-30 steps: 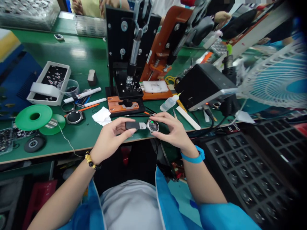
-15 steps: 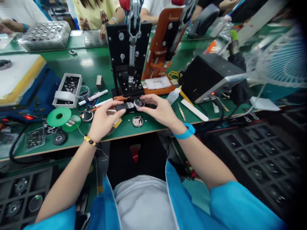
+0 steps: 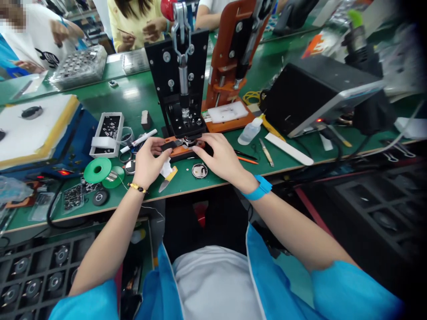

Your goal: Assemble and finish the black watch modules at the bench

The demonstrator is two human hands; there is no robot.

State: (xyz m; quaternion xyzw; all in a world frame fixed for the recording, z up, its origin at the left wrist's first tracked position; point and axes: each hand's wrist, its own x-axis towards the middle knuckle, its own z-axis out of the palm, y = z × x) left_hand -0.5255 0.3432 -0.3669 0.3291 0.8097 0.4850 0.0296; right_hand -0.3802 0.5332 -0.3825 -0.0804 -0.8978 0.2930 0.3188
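Orange plastic marks the fixture (image 3: 182,152) at the foot of the black hand press (image 3: 182,84), and it is onto this fixture that we are seating a round watch body with its dark strap (image 3: 178,143). Our left hand (image 3: 147,162) pinches the strap end between thumb and fingers, while our right hand (image 3: 218,158) closes its fingertips on the round case from the other side; the two hands sit close together, both clamped on the one piece. The piece lies under the press ram, though whether it is fully bedded in the fixture we cannot tell, since fingers cover the seat. We judge the loading step nearly complete and the pressing itself not yet done: neither hand is on the lever above. A separate round part (image 3: 199,170) rests on the green bench (image 3: 147,93) just beside the right hand, and a small knife (image 3: 167,180) lies below the left.
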